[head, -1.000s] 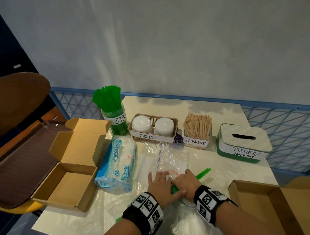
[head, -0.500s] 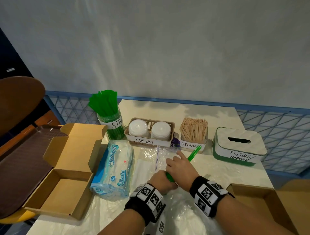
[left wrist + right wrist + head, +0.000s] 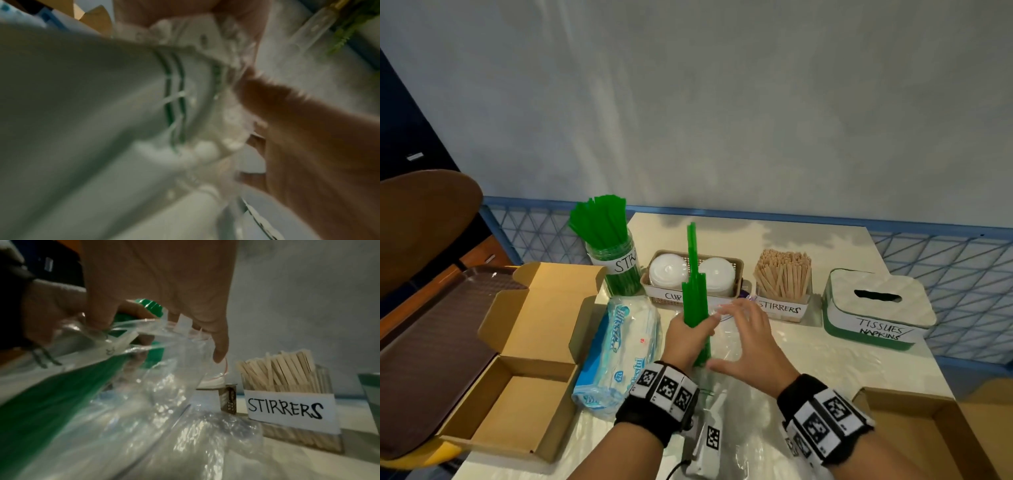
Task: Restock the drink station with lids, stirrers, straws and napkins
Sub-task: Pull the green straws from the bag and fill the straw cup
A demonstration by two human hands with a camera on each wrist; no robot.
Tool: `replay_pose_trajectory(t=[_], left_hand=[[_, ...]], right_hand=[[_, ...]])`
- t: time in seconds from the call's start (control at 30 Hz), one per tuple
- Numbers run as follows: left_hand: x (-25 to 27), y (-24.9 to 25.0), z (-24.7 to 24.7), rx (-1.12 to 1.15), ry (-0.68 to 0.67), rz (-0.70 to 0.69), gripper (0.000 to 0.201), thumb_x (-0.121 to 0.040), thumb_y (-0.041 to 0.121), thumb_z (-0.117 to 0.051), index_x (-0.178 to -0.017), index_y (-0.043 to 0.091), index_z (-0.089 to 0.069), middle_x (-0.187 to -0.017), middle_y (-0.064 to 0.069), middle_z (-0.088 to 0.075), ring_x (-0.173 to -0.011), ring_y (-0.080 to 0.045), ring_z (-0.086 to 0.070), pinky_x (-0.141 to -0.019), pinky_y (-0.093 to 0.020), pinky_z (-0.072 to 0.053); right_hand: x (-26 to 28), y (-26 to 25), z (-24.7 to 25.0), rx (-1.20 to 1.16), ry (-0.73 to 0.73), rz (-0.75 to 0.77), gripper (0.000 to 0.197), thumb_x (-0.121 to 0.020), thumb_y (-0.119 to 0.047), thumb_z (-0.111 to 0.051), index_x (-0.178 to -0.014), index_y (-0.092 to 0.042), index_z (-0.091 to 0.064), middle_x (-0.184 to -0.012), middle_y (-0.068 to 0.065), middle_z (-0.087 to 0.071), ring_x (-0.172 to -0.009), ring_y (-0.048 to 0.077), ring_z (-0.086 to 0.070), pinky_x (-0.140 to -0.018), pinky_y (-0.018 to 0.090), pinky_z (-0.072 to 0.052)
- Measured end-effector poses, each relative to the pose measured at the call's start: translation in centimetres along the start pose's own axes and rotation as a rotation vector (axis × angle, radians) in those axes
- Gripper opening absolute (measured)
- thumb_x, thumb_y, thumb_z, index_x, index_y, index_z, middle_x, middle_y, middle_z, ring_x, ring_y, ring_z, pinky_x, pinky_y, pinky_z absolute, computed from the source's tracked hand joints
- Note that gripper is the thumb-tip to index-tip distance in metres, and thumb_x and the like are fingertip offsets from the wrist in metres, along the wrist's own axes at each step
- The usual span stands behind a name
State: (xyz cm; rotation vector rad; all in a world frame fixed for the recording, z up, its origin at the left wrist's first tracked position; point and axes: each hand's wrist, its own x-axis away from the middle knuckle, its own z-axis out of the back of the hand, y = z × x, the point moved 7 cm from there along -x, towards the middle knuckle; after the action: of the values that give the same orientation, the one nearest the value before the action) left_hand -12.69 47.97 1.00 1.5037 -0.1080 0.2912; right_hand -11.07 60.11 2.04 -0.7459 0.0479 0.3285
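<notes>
The left hand (image 3: 690,337) is curled round a bundle of green straws (image 3: 695,301), holding it upright above the near middle of the table, one straw standing taller than the rest; the bundle's lower end still sits inside the mouth of a clear plastic bag (image 3: 726,346). The right hand (image 3: 748,337) lies just right of the bundle with its fingers spread and nearly straight over the bag's opening, and in the right wrist view its fingertips (image 3: 220,353) rest on the bag's rim. The left wrist view is too blurred to add more. The table (image 3: 825,356) is pale cream with a glossy top, set against a plain grey-white wall, and a blue frame with wire mesh runs behind and to the right of it. Along the far side stand four labelled containers: at the left a clear jar (image 3: 616,270) full of green straws, then a basket (image 3: 736,270) holding two stacks of white cup lids, then a clear holder (image 3: 784,306) packed with wooden stirrers and marked STIRRERS, and at the right a green and white box (image 3: 876,310) marked TISSUES / NAPKINS with a slot in its lid. A wrapped pack of tissues (image 3: 619,349) lies left of the hands, beside an open cardboard box (image 3: 524,370) with its flaps up. Another cardboard box (image 3: 914,431) shows at the near right, and a brown tray (image 3: 424,349) lies at the far left.
</notes>
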Motion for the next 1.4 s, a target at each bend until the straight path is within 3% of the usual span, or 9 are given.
replay_pose_trajectory(t=[0.17,0.3,0.5,0.63,0.83,0.93,1.07,1.17,1.4], left_hand=[[0.0,-0.3,0.6,0.171,0.047,0.092,0.013,-0.085,0.023,-0.066,-0.081,0.014,-0.057,-0.074,-0.003,-0.054,-0.072,-0.016,-0.051,-0.076,-0.031,-0.041],[-0.4,0.2,1.0,0.224,0.026,0.161,0.015,-0.086,0.027,-0.063,-0.081,0.014,-0.057,-0.074,-0.003,-0.052,-0.071,-0.016,-0.05,-0.068,-0.03,-0.04],[-2.2,3.5,3.2,0.286,0.009,0.081,0.017,-0.087,0.017,-0.058,-0.07,0.014,-0.056,-0.056,0.002,-0.056,-0.065,-0.016,-0.052,-0.07,-0.031,-0.041],[-3.2,6.5,5.1,0.29,0.118,-0.006,0.014,-0.086,0.01,-0.058,-0.074,0.013,-0.05,-0.062,0.0,-0.05,-0.065,-0.018,-0.056,-0.061,-0.027,-0.043],[-2.8,11.6,6.2,0.2,0.196,-0.184,0.017,-0.083,0.007,-0.057,-0.069,0.014,-0.049,-0.059,0.0,-0.05,-0.063,-0.019,-0.049,-0.078,-0.039,-0.047],[-2.8,13.2,6.1,0.124,0.171,-0.246,0.02,-0.083,0.008,-0.057,-0.066,0.015,-0.049,-0.06,-0.001,-0.048,-0.062,-0.02,-0.048,-0.078,-0.041,-0.047],[-2.7,13.8,5.6,0.008,0.102,-0.292,0.018,-0.085,0.009,-0.057,-0.07,0.014,-0.049,-0.063,-0.003,-0.05,-0.061,-0.019,-0.049,-0.069,-0.034,-0.044],[-2.3,13.9,4.7,-0.095,0.015,-0.329,0.019,-0.086,0.01,-0.058,-0.069,0.015,-0.05,-0.062,-0.001,-0.051,-0.058,-0.013,-0.048,-0.061,-0.025,-0.042],[-1.5,14.6,2.3,-0.183,-0.12,-0.393,0.015,-0.08,0.02,-0.066,-0.072,0.02,-0.053,-0.072,-0.002,-0.054,-0.074,-0.019,-0.054,-0.074,-0.034,-0.047]], right_hand=[[0.1,0.7,-0.9,-0.189,0.028,-0.185,0.126,-0.059,-0.037,-0.085,-0.145,-0.033,0.006,-0.152,-0.001,0.018,-0.143,0.017,-0.003,-0.113,0.027,-0.016],[0.0,0.6,-1.5,-0.362,-0.068,-0.228,0.109,-0.073,-0.015,-0.078,-0.144,-0.04,0.001,-0.127,0.007,-0.044,-0.088,0.012,-0.053,-0.08,0.009,-0.041],[0.1,1.5,-1.7,-0.286,-0.138,-0.186,0.079,-0.085,0.007,-0.054,-0.142,-0.037,-0.022,-0.102,-0.005,-0.052,-0.051,0.005,-0.042,-0.054,0.009,-0.041],[0.7,3.5,-2.8,-0.24,-0.175,-0.244,0.077,-0.084,0.006,-0.055,-0.144,-0.031,-0.023,-0.101,-0.003,-0.053,-0.053,0.003,-0.042,-0.055,0.007,-0.039],[1.0,6.5,-5.2,-0.223,-0.215,-0.401,0.076,-0.083,-0.001,-0.06,-0.145,-0.026,-0.024,-0.1,0.001,-0.054,-0.066,0.006,-0.049,-0.069,0.014,-0.044],[1.4,7.1,-5.6,-0.131,-0.252,-0.483,0.079,-0.083,-0.013,-0.065,-0.146,-0.025,-0.02,-0.122,0.005,-0.042,-0.1,0.015,-0.052,-0.091,0.022,-0.043],[0.1,5.7,-2.4,-0.021,-0.057,-0.487,0.086,-0.08,-0.03,-0.071,-0.147,-0.021,-0.018,-0.151,0.009,-0.007,-0.139,0.027,-0.019,-0.113,0.036,-0.025],[-2.5,0.8,1.7,-0.281,0.109,-0.238,0.079,-0.078,-0.025,-0.074,-0.143,-0.024,-0.028,-0.147,-0.004,-0.018,-0.131,0.01,-0.026,-0.107,0.024,-0.025],[-7.7,-8.6,2.0,-0.412,-0.064,-0.105,0.071,-0.073,-0.016,-0.078,-0.133,-0.016,-0.04,-0.116,-0.007,-0.056,-0.115,0.011,-0.052,-0.091,0.018,-0.046]])
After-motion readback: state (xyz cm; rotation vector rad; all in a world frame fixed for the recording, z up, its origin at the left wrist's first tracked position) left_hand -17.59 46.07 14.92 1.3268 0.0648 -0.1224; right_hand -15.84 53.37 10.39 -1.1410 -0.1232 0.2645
